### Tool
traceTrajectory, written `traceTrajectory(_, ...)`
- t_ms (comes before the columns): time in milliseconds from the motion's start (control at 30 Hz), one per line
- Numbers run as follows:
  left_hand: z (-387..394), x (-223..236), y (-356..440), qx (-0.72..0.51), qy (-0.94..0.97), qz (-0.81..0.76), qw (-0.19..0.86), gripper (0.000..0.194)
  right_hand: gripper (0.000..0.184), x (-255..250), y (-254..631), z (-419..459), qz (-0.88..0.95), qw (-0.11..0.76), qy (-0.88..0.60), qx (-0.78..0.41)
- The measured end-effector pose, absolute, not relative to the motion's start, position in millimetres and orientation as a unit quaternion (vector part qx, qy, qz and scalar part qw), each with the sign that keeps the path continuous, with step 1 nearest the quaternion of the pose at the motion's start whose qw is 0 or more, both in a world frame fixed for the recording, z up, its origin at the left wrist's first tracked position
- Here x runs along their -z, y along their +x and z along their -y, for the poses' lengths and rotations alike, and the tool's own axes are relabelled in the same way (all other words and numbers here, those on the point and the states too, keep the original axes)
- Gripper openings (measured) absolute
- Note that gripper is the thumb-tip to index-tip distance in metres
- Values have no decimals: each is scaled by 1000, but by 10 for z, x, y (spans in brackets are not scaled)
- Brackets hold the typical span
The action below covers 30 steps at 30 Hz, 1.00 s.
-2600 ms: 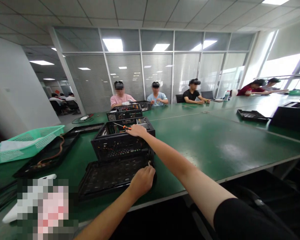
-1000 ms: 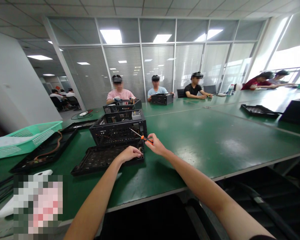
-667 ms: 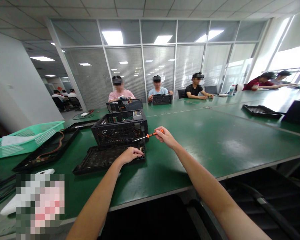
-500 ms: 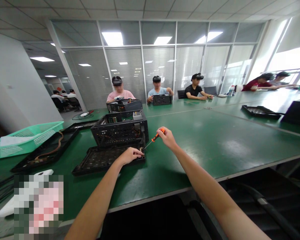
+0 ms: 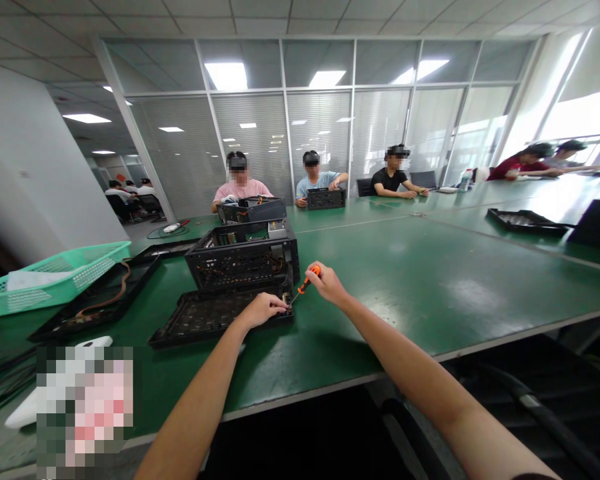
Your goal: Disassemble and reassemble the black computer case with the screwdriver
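A person's right hand (image 5: 329, 283), fingers closed around the orange-and-black handle of a screwdriver (image 5: 305, 285), slanted the tool down to the right end of a black panel (image 5: 200, 317) lying on a green table (image 5: 420, 280), just in front of an open computer case (image 5: 235, 260). The left hand (image 5: 261, 311) rested at that same end, fingers bent together, though whether they pinched a small part could not be told. The screwdriver looked light and stiff, best held by its thick handle, while the panel appeared to be rigid, lightweight plastic, better steadied by its rim.
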<state>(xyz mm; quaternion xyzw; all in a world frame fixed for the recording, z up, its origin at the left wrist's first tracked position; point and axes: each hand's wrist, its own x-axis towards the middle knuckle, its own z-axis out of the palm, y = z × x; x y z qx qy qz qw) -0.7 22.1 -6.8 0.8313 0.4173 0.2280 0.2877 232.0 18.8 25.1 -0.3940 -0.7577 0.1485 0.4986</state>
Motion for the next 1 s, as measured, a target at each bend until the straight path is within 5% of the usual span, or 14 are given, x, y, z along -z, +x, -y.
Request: traceTrajectory(1000, -250, 95, 12, -234, 811, -435, 313, 27, 32, -350, 2082, -103, 781, 524, -337, -49)
